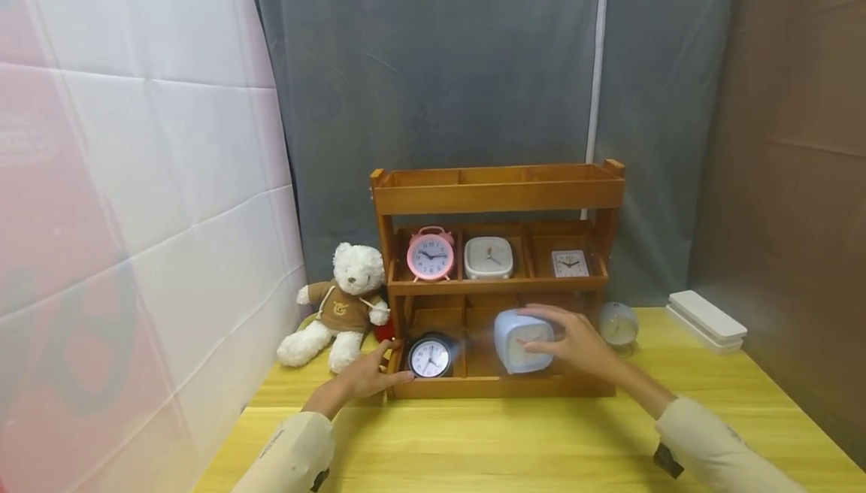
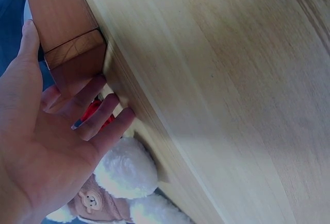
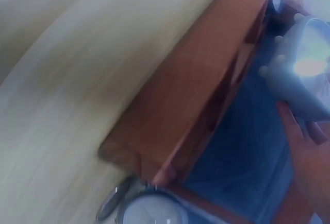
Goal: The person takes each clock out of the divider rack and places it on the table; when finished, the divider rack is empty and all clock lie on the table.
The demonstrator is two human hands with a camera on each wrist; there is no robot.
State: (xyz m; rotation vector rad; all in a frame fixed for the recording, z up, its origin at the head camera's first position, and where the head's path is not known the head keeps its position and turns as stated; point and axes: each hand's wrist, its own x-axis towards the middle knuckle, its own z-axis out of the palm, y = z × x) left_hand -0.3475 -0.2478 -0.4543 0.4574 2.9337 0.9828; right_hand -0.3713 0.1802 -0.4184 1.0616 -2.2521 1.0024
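Note:
A light blue alarm clock (image 1: 524,341) with rounded corners is held by my right hand (image 1: 575,337) in front of the lower tier of a brown wooden shelf (image 1: 497,198). In the right wrist view, small round feet show on the clock (image 3: 289,74), and fingers of the right hand (image 3: 309,167) lie against it. At the shelf's lower left corner, my left hand (image 1: 368,373) rests with its thumb along the front board and its fingers by the side. A black round clock (image 1: 429,356) stands in the lower left compartment, just beyond that thumb.
On the middle tier stand a pink twin-bell clock (image 1: 431,255), a white rounded clock (image 1: 489,258) and a small white square clock (image 1: 570,264). A teddy bear (image 1: 346,305) sits left of the shelf. To the right are a grey round clock (image 1: 619,324) and a white box-like object (image 1: 707,320).

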